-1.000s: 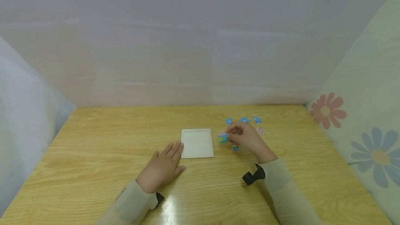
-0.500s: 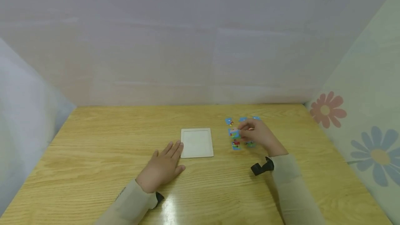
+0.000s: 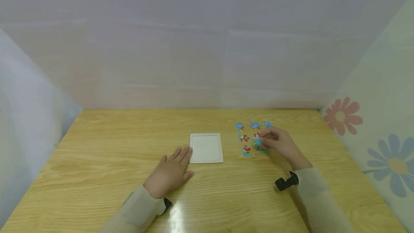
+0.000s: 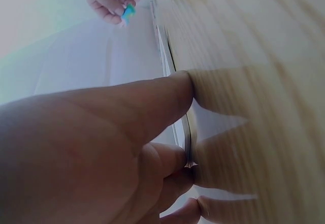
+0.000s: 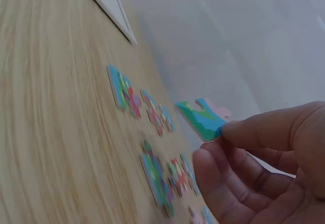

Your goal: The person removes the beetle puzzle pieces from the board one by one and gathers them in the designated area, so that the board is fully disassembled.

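My right hand (image 3: pixel 281 145) pinches a jigsaw puzzle piece (image 5: pixel 200 118), blue and green with a pink part, between thumb and fingertips. In the right wrist view the piece is lifted over several other puzzle pieces (image 5: pixel 157 178) lying on the wooden table. My left hand (image 3: pixel 169 175) rests palm down with fingers stretched out, its fingertips at the left edge of a white square puzzle tray (image 3: pixel 206 149). From the left wrist, the thumb (image 4: pixel 162 94) and fingers reach down to the tabletop beside the tray's edge. Part of the loose pieces is hidden behind the right hand.
Loose pieces stand in rough rows right of the tray, among them a blue corner-like piece (image 3: pixel 239 126) at the back and a red and blue one (image 3: pixel 246 150) in front. Pale cloth (image 3: pixel 207 64) hangs behind the wooden table (image 3: pixel 113 146), with a flowered cloth (image 3: pixel 381 118) at right.
My right hand has moved rightward with the puzzle piece, from near the tray to over the loose pieces, uncovering those on the left. The left hand has stayed at the tray's edge.
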Tool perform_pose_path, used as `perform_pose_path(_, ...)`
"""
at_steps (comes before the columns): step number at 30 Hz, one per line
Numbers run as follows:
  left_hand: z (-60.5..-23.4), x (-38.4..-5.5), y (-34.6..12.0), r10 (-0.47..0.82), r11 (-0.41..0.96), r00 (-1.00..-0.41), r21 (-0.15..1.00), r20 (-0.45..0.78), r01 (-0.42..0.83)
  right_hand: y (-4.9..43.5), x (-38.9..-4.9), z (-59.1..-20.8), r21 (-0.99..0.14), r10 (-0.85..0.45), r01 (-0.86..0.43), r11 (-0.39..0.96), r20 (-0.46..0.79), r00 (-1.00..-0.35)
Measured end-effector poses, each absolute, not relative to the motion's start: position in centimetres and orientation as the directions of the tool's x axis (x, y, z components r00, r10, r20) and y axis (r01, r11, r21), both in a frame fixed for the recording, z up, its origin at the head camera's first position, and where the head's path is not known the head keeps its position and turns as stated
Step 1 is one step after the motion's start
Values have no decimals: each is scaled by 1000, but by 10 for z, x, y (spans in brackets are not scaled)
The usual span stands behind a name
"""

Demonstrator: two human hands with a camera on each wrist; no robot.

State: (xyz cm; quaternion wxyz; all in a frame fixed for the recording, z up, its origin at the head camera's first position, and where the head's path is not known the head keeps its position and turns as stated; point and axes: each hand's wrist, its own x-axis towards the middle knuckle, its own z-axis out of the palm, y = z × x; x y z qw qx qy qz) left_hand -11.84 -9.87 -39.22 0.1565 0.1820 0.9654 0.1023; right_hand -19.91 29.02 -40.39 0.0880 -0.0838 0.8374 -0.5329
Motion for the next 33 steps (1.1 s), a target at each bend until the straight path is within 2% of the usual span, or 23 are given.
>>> perform_pose_path(13, -393, -122, -96, 388, 913, -879, 245, -276, 327, 321, -189, -406, -915, -154, 6, 403, -75, -985)
perform_pose_path(28, -391, -121, -95, 389, 915, -873, 236, -293, 328, 334, -191, -415, -861, -80, 95, 500, -155, -985)
perform_pose_path(33, -392, -120, -97, 391, 914, -876, 237, -283, 331, 338, -193, -415, -840, -76, 89, 536, -153, -985)
